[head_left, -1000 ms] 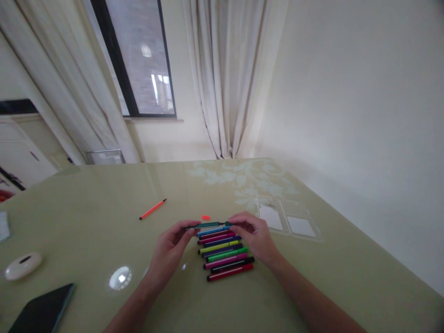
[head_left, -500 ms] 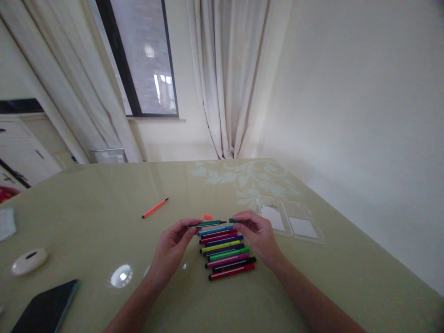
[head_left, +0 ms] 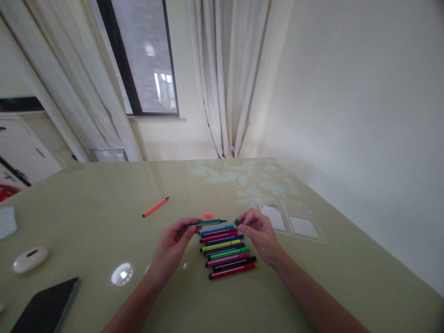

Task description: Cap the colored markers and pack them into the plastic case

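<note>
Between thumb and fingers, my left hand [head_left: 173,245] pinches a dark green felt-tip pen [head_left: 210,222], its bare tip pointing right. A small dark green pen cap [head_left: 237,222] is pinched in my right hand [head_left: 259,233], a short gap away from the tip. Just below both hands lies a column of several capped felt-tip pens, from a blue pen [head_left: 217,230] at the top to a red pen [head_left: 231,272] at the bottom. An orange cap [head_left: 207,216] rests behind the green pen. An uncapped orange pen [head_left: 155,207] lies farther left.
A clear plastic case [head_left: 287,233] with white cards lies open at the right. On the left are a black tablet or phone [head_left: 45,307], a white oval object [head_left: 30,260] and a pale folded cloth or tissue [head_left: 7,222]. The table [head_left: 166,305] meets the wall at the right.
My right hand has moved slightly right with the green cap and turned it, so the gap to the pen tip is wider. My left hand has barely moved.
</note>
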`<state>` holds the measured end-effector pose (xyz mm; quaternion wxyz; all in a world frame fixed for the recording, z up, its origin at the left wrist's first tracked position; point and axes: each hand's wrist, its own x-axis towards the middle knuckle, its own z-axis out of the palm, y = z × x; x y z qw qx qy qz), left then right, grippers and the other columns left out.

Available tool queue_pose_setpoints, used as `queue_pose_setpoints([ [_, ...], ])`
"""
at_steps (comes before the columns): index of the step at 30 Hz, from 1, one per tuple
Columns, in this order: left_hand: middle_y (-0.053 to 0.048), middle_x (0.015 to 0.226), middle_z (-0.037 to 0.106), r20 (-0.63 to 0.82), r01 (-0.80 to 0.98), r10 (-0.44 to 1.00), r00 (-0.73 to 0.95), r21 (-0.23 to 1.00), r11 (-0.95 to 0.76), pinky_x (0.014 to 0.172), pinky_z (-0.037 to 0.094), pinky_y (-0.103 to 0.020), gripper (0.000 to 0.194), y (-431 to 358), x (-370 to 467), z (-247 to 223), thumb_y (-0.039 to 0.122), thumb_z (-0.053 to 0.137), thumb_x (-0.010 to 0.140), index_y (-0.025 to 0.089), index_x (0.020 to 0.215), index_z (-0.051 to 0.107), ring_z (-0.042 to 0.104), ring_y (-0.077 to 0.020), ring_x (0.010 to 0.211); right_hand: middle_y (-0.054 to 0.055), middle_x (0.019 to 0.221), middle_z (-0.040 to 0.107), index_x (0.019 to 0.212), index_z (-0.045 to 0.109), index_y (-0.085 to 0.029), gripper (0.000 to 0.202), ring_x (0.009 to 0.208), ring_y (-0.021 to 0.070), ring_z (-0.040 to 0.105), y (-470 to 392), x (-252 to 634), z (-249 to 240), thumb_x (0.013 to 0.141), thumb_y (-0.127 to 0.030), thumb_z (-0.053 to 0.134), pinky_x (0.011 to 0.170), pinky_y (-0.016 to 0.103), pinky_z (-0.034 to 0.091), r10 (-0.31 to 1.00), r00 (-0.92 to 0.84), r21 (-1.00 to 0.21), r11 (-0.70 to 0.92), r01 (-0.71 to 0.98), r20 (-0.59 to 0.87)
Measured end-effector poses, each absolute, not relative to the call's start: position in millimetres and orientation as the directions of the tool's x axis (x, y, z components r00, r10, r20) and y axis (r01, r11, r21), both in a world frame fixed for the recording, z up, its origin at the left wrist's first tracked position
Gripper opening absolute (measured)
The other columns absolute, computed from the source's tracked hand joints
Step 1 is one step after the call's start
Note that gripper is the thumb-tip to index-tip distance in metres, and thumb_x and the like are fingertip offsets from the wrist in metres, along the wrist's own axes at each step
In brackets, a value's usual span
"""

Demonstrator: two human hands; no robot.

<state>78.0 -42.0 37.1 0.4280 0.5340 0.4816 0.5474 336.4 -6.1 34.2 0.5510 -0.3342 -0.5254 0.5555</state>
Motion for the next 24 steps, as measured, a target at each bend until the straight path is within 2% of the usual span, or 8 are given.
queue_pose_setpoints([
  [6, -0.009, 0.106, 0.081, 0.169, 0.059, 0.984, -0.053, 0.984, -0.166, 0.094, 0.062, -0.039, 0.037, -43.1, 79.6, 37.9, 0.052, 0.075, 0.085, 0.022, 0.106, 0.079, 0.076, -0.0269, 0.1, 0.0, 0.085, 0.067, 0.089, 0.068, -0.023, 0.034, 0.079, 0.0168, 0.063, -3.3, 336.9, 33.1, 0.069, -0.035, 0.093, 0.069, 0.027, 0.054, 0.969, -0.163, -0.966, 0.151, -0.211, 0.188],
  [12, -0.009, 0.105, 0.081, 0.18, 0.026, 0.983, -0.045, 0.984, -0.179, 0.092, 0.062, -0.037, 0.034, -42.6, 80.0, 36.0, 0.049, 0.076, 0.085, 0.022, 0.105, 0.078, 0.076, -0.0258, 0.099, 0.002, 0.098, 0.07, 0.109, 0.072, -0.026, 0.037, 0.085, 0.0182, 0.07, -4.3, 336.3, 35.5, 0.076, -0.035, 0.088, 0.079, 0.032, 0.059, 0.968, -0.174, -0.952, 0.129, -0.279, 0.182],
  [14, -0.009, 0.105, 0.081, 0.175, 0.03, 0.983, -0.046, 0.984, -0.174, 0.093, 0.061, -0.038, 0.034, -42.7, 80.3, 36.0, 0.049, 0.075, 0.085, 0.021, 0.105, 0.078, 0.076, -0.0259, 0.099, 0.002, 0.094, 0.073, 0.107, 0.075, -0.025, 0.035, 0.083, 0.0193, 0.073, -4.3, 336.7, 36.4, 0.076, -0.037, 0.087, 0.079, 0.034, 0.06, 0.972, -0.162, -0.961, 0.126, -0.247, 0.169],
  [18, -0.009, 0.105, 0.081, 0.159, 0.044, 0.986, -0.039, 0.987, -0.157, 0.093, 0.061, -0.039, 0.036, -44.0, 81.7, 36.7, 0.05, 0.075, 0.085, 0.021, 0.106, 0.078, 0.076, -0.0264, 0.099, 0.003, 0.076, 0.076, 0.091, 0.078, -0.022, 0.029, 0.072, 0.0212, 0.073, -3.8, 337.1, 37.0, 0.071, -0.038, 0.091, 0.07, 0.034, 0.061, 0.977, -0.118, -0.98, 0.162, -0.119, 0.176],
  [24, -0.008, 0.104, 0.081, 0.172, 0.031, 0.985, -0.003, 0.985, -0.172, 0.089, 0.062, -0.036, 0.033, -45.2, 82.7, 37.3, 0.048, 0.074, 0.087, 0.022, 0.107, 0.078, 0.076, -0.0253, 0.098, 0.002, 0.071, 0.075, 0.084, 0.08, -0.023, 0.025, 0.066, 0.0192, 0.071, -6.7, 334.3, 38.5, 0.068, -0.037, 0.093, 0.06, 0.03, 0.059, 0.97, -0.111, -0.975, 0.213, -0.056, 0.218],
])
